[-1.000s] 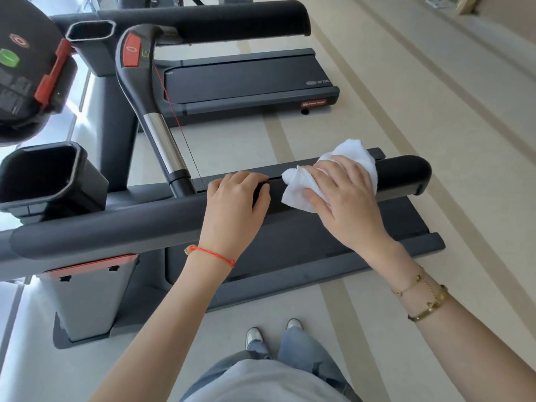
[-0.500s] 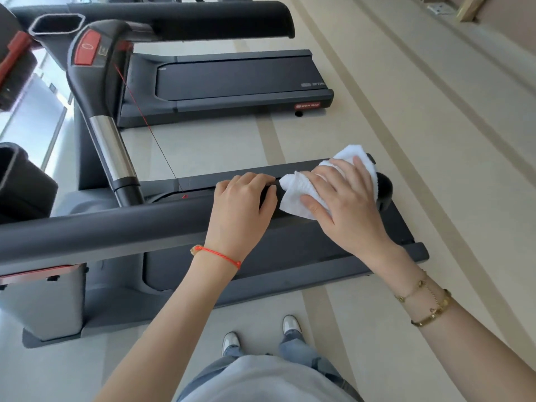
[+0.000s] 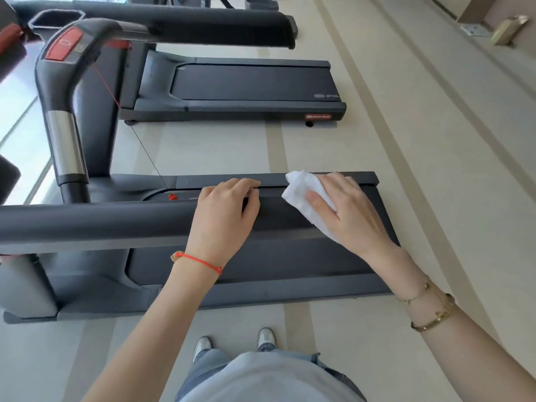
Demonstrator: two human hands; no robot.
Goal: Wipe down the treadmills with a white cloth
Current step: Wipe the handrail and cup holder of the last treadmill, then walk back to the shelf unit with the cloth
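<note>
My left hand (image 3: 223, 219) curls over the handrail (image 3: 87, 224) of the near treadmill (image 3: 290, 262), probably to steady me, while my right hand (image 3: 351, 213) clamps the white cloth (image 3: 304, 192) around the rail's far end to rub it clean.

Both bare forearms reached forward and down, converging toward the hands. Left hand (image 3: 223, 216) palm down, fingers curled over the dark padded handrail (image 3: 87, 224), thumb lying toward the other hand. Right hand (image 3: 352, 210) just beside it, not touching, palm down, fingers and thumb wrapped round a crumpled white cloth (image 3: 301, 185).
</note>
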